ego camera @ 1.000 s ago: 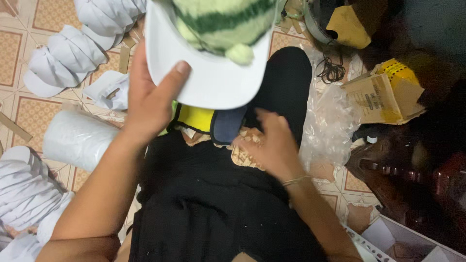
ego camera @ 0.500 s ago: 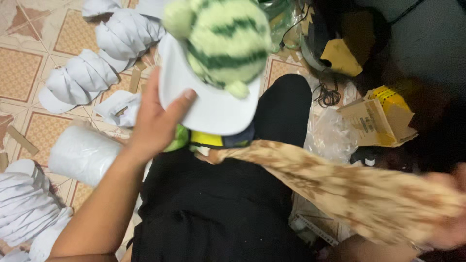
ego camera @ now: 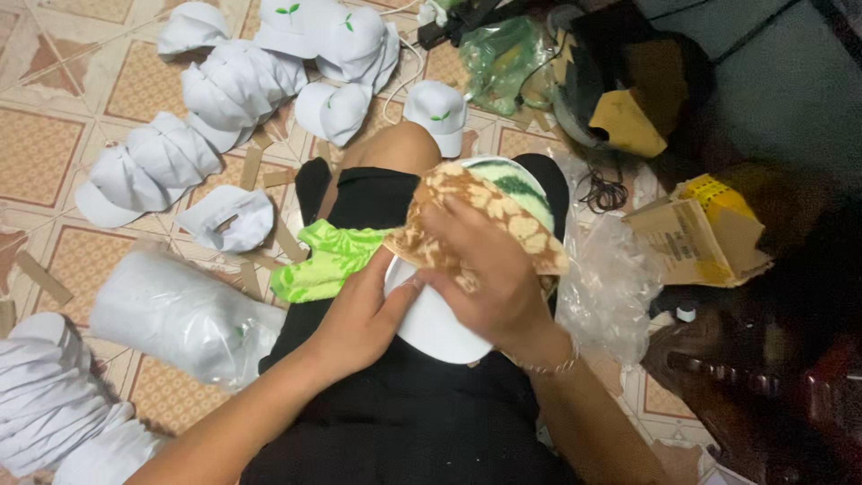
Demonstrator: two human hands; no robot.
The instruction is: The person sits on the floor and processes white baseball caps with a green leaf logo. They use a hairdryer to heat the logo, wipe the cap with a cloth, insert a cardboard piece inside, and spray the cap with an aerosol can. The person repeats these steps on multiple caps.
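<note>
Head view, looking down at a person seated on a tiled floor [ego camera: 54,135] with a white cap [ego camera: 440,328] resting on the lap. The left hand [ego camera: 364,314] grips the cap's brim from the left, thumb laid across the white surface, fingers closed on the edge. The right hand [ego camera: 489,274] lies flat over the crown, fingers spread and pressing a brown giraffe-patterned cloth [ego camera: 449,202] down against the cap; whether the fingers pinch the cloth or only press it cannot be told. Beneath the cloth a green-and-white striped fabric [ego camera: 516,184] shows at the far side of the crown. A bright green printed cloth [ego camera: 323,260] lies on the black-clad lap just left of the cap, touching the left hand's fingers.

On the floor to the left, stacked white caps [ego camera: 180,135] lie in rows, some with a small green leaf mark; a single cap [ego camera: 437,112] sits beyond the knee. A clear plastic bag of white goods [ego camera: 175,314] lies near the left forearm. To the right, crumpled clear plastic [ego camera: 611,278] touches the leg, with an open cardboard box [ego camera: 700,233] just beside it
</note>
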